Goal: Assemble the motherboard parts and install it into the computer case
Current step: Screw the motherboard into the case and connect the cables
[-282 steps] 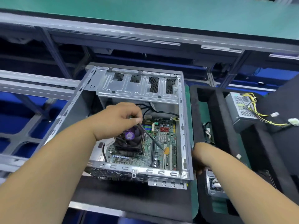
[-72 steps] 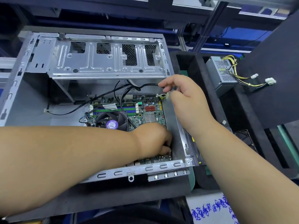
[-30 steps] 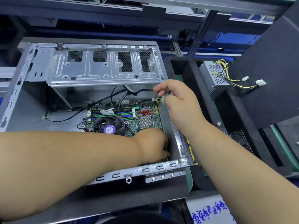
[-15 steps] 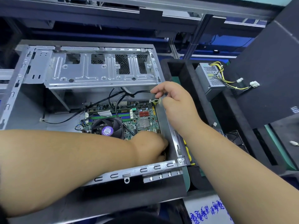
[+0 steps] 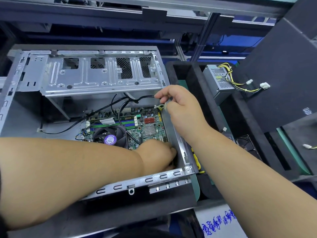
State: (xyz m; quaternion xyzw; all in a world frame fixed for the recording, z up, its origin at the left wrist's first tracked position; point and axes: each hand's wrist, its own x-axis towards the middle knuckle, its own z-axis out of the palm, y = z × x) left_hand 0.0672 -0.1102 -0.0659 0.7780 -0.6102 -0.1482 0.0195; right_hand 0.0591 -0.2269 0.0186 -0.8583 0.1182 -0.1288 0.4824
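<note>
The open metal computer case (image 5: 103, 79) lies on its side with the green motherboard (image 5: 151, 124) seated inside, its black cooler fan (image 5: 109, 136) carrying a purple label. My left hand (image 5: 157, 155) reaches down into the case's near right corner, fingers curled and hidden against the board edge; what it holds cannot be seen. My right hand (image 5: 181, 107) hovers over the case's right wall and pinches a black cable (image 5: 137, 100) and a small white cable clip (image 5: 160, 106) between thumb and fingers.
A black foam tray (image 5: 197, 86) stands right of the case, with a grey power supply (image 5: 217, 81) trailing yellow and black wires. A yellow-handled tool (image 5: 196, 160) lies beside the case's right wall. Dark foam panels rise at the far right.
Both hands have stayed almost where they were over the last second. The view has drifted slightly. Earlier, the left hand worked near the fan and the right hand was outside the case.
</note>
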